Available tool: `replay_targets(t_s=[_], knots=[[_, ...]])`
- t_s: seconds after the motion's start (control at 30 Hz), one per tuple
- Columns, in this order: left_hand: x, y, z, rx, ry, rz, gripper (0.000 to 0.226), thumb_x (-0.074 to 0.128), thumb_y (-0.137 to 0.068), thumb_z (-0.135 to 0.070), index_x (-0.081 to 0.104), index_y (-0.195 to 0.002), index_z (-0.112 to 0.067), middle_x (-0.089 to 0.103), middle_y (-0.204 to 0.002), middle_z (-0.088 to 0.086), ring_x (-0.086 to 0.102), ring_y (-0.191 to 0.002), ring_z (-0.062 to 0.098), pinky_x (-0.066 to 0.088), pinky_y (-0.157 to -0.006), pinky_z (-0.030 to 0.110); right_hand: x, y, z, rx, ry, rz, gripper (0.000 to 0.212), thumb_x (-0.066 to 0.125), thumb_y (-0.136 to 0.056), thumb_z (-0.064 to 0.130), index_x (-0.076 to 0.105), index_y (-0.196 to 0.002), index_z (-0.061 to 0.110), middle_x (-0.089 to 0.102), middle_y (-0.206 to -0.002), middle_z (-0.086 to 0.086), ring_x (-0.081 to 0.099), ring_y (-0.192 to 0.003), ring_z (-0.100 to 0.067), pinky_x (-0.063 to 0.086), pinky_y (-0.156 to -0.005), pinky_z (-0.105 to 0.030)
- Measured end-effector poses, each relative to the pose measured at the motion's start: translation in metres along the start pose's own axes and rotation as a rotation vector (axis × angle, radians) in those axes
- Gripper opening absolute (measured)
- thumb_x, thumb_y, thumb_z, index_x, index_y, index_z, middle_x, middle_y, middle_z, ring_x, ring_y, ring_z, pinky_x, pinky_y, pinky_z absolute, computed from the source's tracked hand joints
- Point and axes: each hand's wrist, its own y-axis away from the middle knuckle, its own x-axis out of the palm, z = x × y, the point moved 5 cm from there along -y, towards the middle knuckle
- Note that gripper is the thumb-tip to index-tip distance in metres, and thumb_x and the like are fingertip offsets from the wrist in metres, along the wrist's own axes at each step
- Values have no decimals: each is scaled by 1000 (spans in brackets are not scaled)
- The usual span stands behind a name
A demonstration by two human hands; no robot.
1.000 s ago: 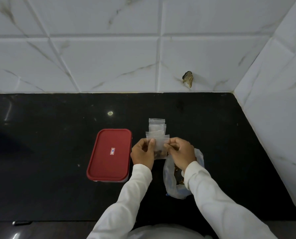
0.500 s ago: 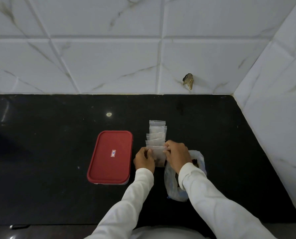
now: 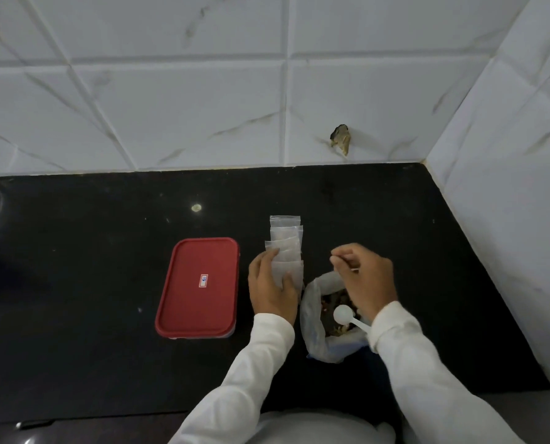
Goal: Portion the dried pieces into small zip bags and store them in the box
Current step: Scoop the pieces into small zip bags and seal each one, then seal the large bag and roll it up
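Red lid is sitting shut on the storage box [image 3: 198, 286], parked on the black surface [image 3: 75, 283] at nine o'clock from the hands, so nothing is getting stored just yet. And there's the change: half a second ago both hands were working the mouth of the nearest zip bag [image 3: 291, 274], and now the right hand [image 3: 368, 283] is breaking away to three o'clock and hovering over the large plastic bag [image 3: 312, 318] of dried pieces [image 3: 331, 299]. Its fingers are curling in, thumb meeting forefinger; whether they are pinching anything I cannot tell. The left hand [image 3: 272, 288] is holding that nearest bag by its left edge, alone now. To my eye that is pointing to a fill. The small bag is waiting ready while the right hand is going for the white scoop [image 3: 344, 314], which is lying bowl-up in the big bag with its handle running toward four o'clock under the wrist. Counting up: one box, one scoop, one large bag, and what is looking like five small zip bags [image 3: 286, 240] overlapping in a row toward twelve o'clock, though the overlaps are making that count shaky.
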Motion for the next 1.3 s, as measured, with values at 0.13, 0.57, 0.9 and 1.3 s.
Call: replay_targets(t_s=[0.13,0.57,0.9,1.3], knots=[[19,17,-26,0,176,205,20,64,-94,-9,66,-98,-29,68,-103,-8,66,-94,5,54,-80,16,-25,27,-30,49,88,101,9,67,-88,22,67,-92,30,66,-83,15,64,-80,4,51,-71,-13],[100,64,13,-576,231,500,13,62,-95,-17,67,-94,-29,69,-106,-1,65,-105,21,57,-90,36,10,54,-75,118,611,458,12,56,-92,31,60,-102,26,61,-105,1,54,-99,-17,52,-82,-34],[79,55,-20,-361,354,253,12,60,-97,-15,67,-91,-23,70,-87,-3,69,-85,12,58,-78,27,-33,51,-80,291,16,318,12,69,-88,23,67,-99,27,68,-90,13,64,-86,-1,50,-78,-16],[224,50,-51,-435,347,632,33,51,-80,-24,73,-104,-28,73,-112,4,67,-110,25,50,-104,44,-81,16,-151,644,-453,-139,17,68,-88,17,69,-104,21,71,-99,2,68,-95,-16,53,-93,-37]])
